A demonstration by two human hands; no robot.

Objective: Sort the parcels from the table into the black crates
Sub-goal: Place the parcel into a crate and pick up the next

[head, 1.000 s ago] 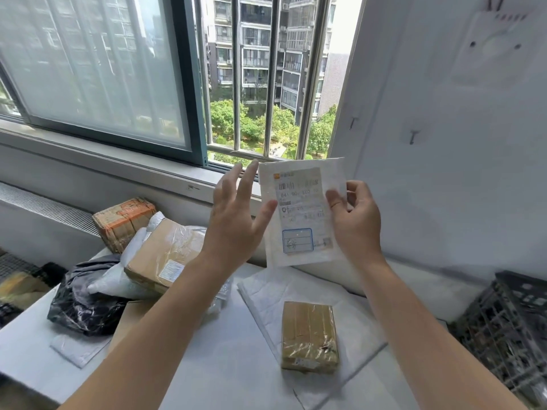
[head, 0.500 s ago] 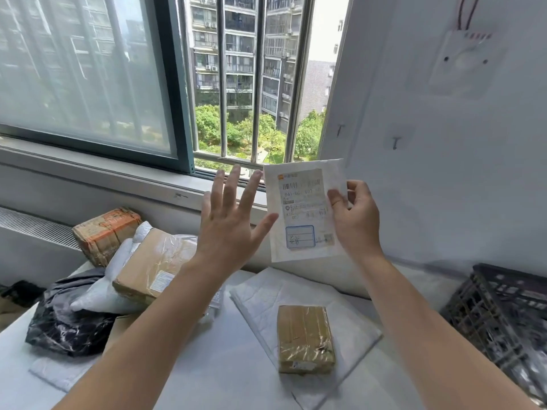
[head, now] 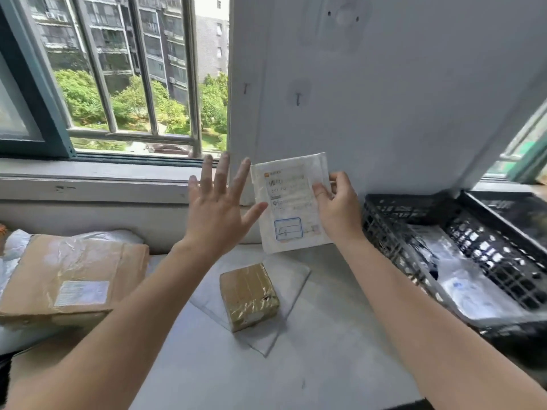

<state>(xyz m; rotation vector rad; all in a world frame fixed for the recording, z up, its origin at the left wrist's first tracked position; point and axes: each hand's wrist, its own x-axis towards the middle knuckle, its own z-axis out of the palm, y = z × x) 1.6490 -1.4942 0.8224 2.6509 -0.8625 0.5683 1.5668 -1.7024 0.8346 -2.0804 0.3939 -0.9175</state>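
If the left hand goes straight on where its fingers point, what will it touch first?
The left hand would probably meet the window sill first, near the edge of the white wall; depth is unclear. The white parcel in the right hand lies beside that line.

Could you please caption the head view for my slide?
White labelled parcel pinched in the right hand, left hand spread, black crates alongside.
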